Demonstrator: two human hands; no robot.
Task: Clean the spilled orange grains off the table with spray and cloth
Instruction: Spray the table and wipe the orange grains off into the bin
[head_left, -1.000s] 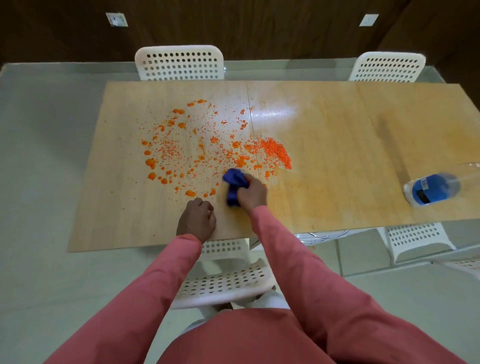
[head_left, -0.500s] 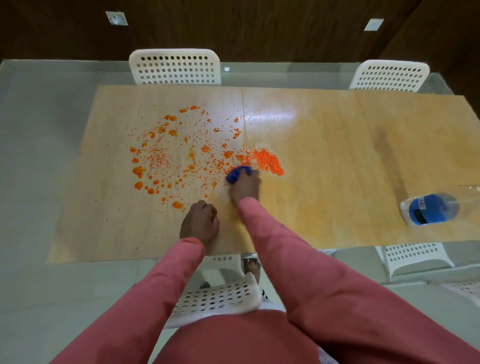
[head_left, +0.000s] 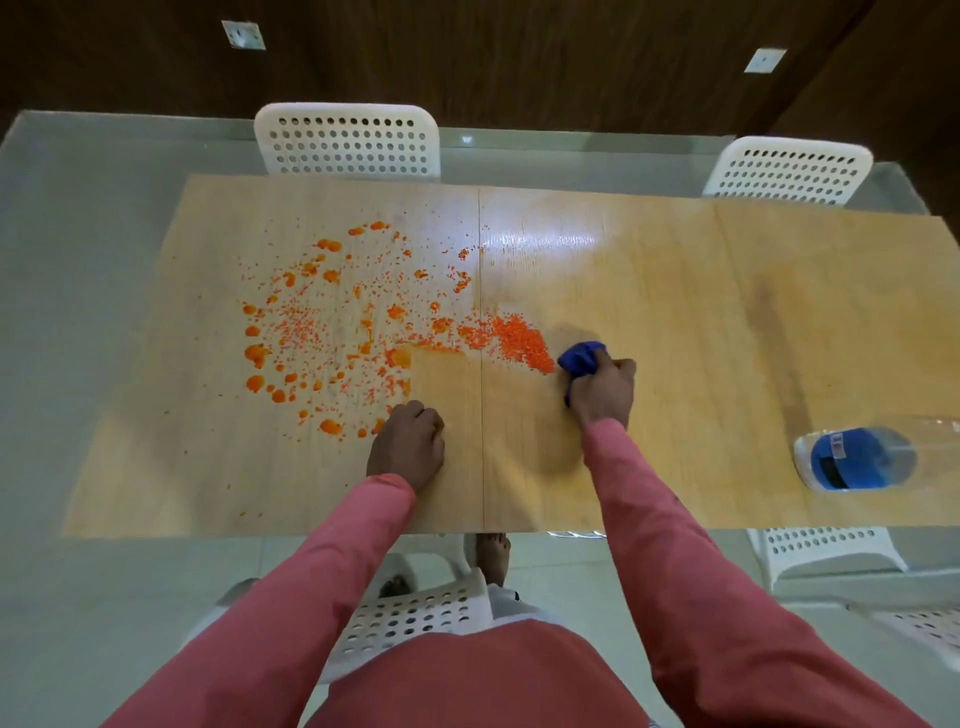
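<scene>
Your right hand (head_left: 602, 387) grips the cloth (head_left: 581, 357) beside the grains (head_left: 519, 343); your left hand (head_left: 408, 447) rests fisted, holding nothing, on the surface (head_left: 675, 312).

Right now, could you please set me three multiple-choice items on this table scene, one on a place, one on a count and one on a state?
1. Where does the bottle lie on the table?
A. right end
B. left end
C. middle

2. How many white chairs stand along the far side?
A. none
B. two
C. four

3. What is the right hand doing?
A. hanging idle
B. lifting the bottle
C. gripping the blue cloth

Key: 1 A, it lies near the right edge. 2 B, one chair and another chair show there. 3 C, fingers curl round the cloth beside the orange grains.
</scene>
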